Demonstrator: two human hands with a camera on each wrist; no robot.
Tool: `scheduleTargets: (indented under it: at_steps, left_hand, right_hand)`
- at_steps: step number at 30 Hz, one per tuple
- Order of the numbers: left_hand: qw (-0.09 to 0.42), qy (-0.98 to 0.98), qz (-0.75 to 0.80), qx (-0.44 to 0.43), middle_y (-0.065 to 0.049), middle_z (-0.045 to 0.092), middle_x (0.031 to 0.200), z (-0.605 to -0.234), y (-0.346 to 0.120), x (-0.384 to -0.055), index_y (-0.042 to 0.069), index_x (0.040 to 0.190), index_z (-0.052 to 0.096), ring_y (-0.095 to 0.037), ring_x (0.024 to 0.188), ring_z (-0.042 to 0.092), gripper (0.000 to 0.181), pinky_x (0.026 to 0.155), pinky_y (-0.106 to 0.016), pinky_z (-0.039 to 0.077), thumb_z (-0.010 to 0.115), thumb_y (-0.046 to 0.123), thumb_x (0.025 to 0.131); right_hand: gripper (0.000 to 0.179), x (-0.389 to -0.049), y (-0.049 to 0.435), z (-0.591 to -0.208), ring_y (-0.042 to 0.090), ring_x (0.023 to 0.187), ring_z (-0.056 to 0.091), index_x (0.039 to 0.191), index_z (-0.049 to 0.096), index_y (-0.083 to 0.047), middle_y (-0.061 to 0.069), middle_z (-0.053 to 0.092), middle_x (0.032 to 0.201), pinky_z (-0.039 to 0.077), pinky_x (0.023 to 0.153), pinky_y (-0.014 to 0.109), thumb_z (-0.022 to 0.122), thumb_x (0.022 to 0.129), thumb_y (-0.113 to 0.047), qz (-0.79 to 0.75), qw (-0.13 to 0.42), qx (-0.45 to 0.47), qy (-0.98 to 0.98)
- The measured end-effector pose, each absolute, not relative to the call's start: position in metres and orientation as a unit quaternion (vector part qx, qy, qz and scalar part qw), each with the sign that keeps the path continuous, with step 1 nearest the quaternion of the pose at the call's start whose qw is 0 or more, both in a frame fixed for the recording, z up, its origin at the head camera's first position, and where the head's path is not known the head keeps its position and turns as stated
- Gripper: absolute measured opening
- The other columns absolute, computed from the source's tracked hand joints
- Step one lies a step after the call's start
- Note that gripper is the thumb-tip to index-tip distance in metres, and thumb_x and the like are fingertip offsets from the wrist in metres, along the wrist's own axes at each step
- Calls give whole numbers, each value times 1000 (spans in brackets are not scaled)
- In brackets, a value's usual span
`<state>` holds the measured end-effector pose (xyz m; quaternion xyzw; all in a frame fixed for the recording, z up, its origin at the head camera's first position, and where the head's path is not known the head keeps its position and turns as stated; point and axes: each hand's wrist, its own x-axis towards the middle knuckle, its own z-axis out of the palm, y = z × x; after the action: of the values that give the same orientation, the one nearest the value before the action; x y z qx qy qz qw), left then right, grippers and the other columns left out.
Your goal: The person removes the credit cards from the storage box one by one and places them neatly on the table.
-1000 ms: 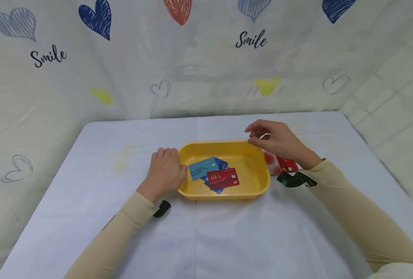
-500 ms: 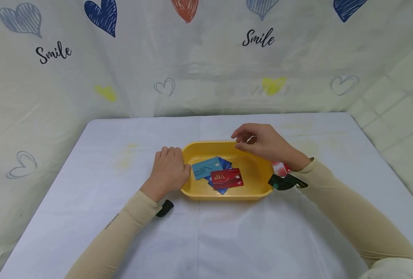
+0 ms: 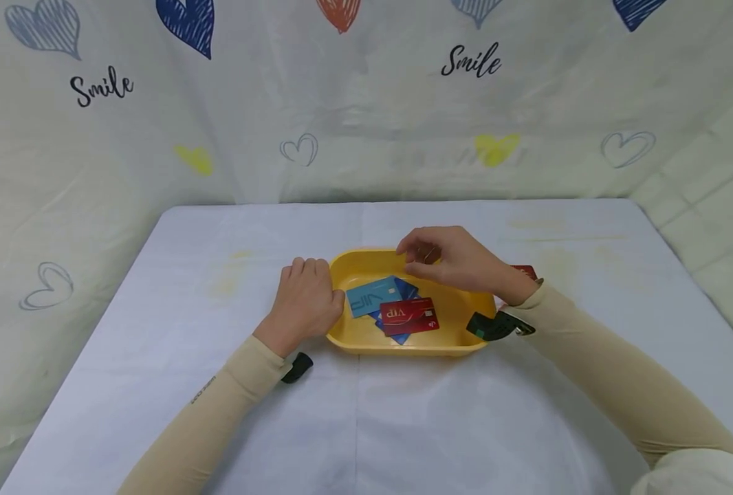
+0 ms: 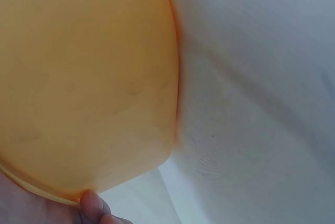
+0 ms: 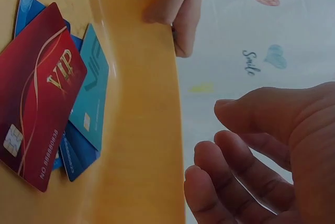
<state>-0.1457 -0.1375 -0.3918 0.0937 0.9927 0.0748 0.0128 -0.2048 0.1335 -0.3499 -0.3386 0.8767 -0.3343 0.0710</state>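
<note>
A yellow plastic tray (image 3: 459,349) holds several overlapping cards: a red VIP card (image 3: 409,316) on top, a teal card (image 3: 373,297) and blue cards (image 5: 78,156) beneath. My left hand (image 3: 304,295) grips the tray's left rim, thumb toward the inside; its fingertips (image 4: 92,205) curl at the rim in the left wrist view. Over the tray's far right part hovers my right hand (image 3: 450,256), its fingers loosely bent and nothing between them. In the right wrist view that hand's thumb and fingers stand apart beside the rim.
To the right of the tray lies a red item (image 3: 525,271), mostly hidden behind my right wrist. A white cloth (image 3: 218,240) covers the table, and a heart-patterned backdrop (image 3: 391,103) hangs behind it.
My right hand has moved left from the tray's far right corner to over its far side. My left hand keeps its grip on the rim. The cards lie as before.
</note>
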Motion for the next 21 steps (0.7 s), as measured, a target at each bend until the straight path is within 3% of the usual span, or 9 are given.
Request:
scheduleTargets:
  at_steps: [11,21]
  left_hand:
    - [10,993,72,92,-11,47,87,-390,-138,-147,2,98,49,-30,94,42,26,84,-41,33,47,28,99]
    - [23,993,66,90,-11,47,88,-389,-136,-147,2,99,48,-30,96,42,26,86,-41,34,46,28,99]
  right_hand:
    - [24,-209,123,-363,11,85,66,116,71,-8,-2,72,92,60,85,29,76,93,-15,-349,104,-379,851]
    - [24,-211,114,-373,13,87,65,114,71,-8,-1,71,94,59,85,27,77,92,-16,-327,179,-390,842]
